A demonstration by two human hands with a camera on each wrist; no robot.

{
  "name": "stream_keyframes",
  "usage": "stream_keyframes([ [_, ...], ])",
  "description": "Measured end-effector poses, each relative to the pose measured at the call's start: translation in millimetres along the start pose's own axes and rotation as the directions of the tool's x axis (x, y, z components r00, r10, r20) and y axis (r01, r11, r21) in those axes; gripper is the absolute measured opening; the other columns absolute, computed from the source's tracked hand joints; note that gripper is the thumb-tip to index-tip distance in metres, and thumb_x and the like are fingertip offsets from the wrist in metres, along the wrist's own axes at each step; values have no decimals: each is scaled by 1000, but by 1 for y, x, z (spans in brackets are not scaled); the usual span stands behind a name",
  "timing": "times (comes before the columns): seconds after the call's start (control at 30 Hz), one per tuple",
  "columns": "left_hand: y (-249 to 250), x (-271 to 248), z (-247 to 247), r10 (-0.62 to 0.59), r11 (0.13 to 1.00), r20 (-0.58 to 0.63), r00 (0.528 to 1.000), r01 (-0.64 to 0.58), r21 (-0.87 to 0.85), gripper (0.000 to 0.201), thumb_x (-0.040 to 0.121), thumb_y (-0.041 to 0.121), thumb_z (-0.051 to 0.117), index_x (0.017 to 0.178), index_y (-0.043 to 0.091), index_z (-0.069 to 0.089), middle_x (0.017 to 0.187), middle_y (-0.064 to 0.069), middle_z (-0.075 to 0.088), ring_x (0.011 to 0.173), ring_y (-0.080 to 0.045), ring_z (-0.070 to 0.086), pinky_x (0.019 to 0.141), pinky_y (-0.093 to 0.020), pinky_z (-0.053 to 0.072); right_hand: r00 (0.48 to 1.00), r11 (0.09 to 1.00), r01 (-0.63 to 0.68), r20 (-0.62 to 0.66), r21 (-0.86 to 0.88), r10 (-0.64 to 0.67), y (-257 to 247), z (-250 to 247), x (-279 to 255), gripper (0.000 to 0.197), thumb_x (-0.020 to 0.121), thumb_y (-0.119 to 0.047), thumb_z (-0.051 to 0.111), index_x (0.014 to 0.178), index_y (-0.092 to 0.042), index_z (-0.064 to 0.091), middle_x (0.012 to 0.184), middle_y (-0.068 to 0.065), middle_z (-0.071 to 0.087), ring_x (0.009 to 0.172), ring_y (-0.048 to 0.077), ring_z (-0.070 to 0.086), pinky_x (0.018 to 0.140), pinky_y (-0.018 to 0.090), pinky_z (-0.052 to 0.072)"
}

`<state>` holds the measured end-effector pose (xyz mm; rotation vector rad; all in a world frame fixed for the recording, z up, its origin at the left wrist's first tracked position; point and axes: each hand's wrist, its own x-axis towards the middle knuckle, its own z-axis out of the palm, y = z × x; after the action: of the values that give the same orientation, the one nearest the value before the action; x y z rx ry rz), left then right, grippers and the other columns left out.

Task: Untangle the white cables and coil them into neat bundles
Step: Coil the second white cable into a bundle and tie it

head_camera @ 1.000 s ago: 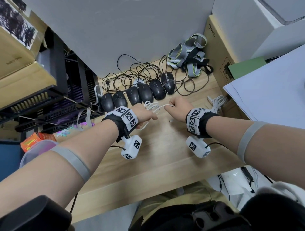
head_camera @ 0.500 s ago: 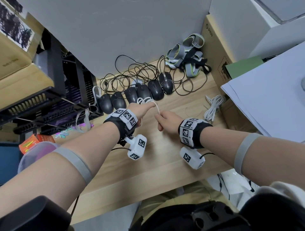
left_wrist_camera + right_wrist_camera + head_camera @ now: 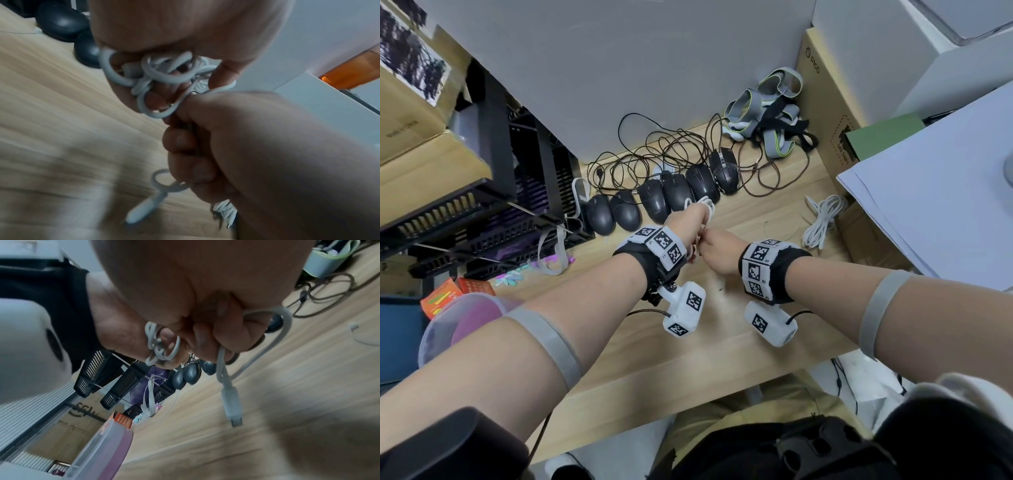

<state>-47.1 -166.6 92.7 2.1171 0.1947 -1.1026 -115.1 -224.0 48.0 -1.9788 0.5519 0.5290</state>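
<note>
Where mice (image 3: 654, 202) line it, the wooden desk (image 3: 619, 349) meets a grey wall (image 3: 619, 68).

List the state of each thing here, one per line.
left hand: grips the tangled loops of the white cable.
right hand: grips the cable's plug end, which hangs free.
second white cable: bundled, lying on the desk.
mice: lined up, untouched.

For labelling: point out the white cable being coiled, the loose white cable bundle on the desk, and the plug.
white cable (image 3: 156, 73): left wrist view, tangled loops.
loose cable bundle (image 3: 822, 222): head view, middle strands.
plug (image 3: 231, 404): right wrist view, connector body.
</note>
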Motion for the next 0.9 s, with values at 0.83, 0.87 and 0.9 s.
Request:
stream_keyframes([
  [0.83, -9, 26, -17, 139, 974, -63, 988, -148, -171, 28, 96, 28, 58, 76, 8, 62, 69, -7, 74, 54, -23, 60, 63, -35, 50, 951, 974, 225, -214, -24, -225, 45, -5, -5, 38, 72, 7, 48, 90, -24, 62, 107, 2, 51, 91, 19, 56, 84, 27, 46],
  [0.87, -8, 26, -18, 127, 973, -46, 991, -133, -191, 28, 96, 28, 58, 77, 7, 62, 67, -6, 74, 50, -21, 60, 61, -33, 49, 946, 970, 240, -217, -26, -240, 52, -4, -4, 39, 72, 7, 49, 91, -22, 65, 109, 2, 53, 92, 19, 56, 86, 27, 46],
  [0.9, -9, 26, -18, 121, 975, -43, 992, -127, -183, 29, 95, 30, 59, 77, 7, 61, 66, -6, 73, 50, -21, 59, 61, -32, 48, 945, 969, 245, -215, -29, -246, 56, -4, -5, 38, 74, 7, 50, 93, -21, 67, 110, 2, 57, 93, 19, 57, 86, 26, 46],
])
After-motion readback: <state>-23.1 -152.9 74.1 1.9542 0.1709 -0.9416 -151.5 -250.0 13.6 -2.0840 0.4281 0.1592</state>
